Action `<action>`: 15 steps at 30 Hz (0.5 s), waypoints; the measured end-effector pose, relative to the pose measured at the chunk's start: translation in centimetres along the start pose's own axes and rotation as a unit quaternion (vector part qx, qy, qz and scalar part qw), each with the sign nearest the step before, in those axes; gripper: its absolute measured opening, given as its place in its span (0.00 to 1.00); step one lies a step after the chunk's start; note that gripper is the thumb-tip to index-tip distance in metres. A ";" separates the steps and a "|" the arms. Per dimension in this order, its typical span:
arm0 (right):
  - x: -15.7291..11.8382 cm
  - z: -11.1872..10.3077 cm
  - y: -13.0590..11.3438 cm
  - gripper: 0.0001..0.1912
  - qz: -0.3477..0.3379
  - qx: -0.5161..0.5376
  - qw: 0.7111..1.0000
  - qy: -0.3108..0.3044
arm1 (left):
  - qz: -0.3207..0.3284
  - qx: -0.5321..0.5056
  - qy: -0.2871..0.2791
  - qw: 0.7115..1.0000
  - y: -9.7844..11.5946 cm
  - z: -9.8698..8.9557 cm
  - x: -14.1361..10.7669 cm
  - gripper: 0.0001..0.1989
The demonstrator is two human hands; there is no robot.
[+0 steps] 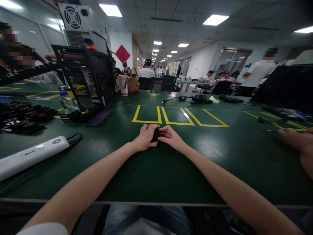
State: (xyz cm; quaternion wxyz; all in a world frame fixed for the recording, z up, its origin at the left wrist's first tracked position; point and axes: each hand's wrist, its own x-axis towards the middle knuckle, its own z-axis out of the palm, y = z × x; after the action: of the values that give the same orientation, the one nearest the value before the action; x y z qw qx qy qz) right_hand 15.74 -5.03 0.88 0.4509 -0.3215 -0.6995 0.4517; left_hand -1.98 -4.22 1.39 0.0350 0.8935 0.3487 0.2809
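Observation:
A small black block-like object [156,134] sits between my two hands, low over the green table; its exact kind is too small and covered to make out. Around its left side, my left hand [146,137] is closed with fingers on top and thumb below. My right hand [170,137] pinches at its right side with thumb and fingertips; whether a separate small part is in that pinch is hidden. Just beyond the hands, yellow tape outlines [176,123] mark the tabletop.
A white power strip [34,155] lies at left, near a pile of black parts [26,114]. An open computer case [85,78] stands behind them. Black cables [200,98] lie farther back. Another person's hand [297,138] rests at the right edge.

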 end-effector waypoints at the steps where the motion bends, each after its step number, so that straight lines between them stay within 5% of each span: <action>1: 0.0 0.0 0.1 0.13 0.000 -0.001 1.000 0.010 | 0.000 -0.001 0.000 1.000 0.0 0.0 0.0 0.30; 15: 0.0 -0.2 -0.2 0.18 0.004 0.006 1.000 -0.014 | -0.002 -0.001 -0.001 1.000 0.1 -0.1 0.0 0.31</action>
State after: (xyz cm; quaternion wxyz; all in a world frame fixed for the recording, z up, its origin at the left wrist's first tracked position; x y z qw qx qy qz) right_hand 15.92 -4.97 1.08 0.4415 -0.3155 -0.7017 0.4617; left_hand -1.93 -4.31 1.49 0.0372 0.8930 0.3504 0.2802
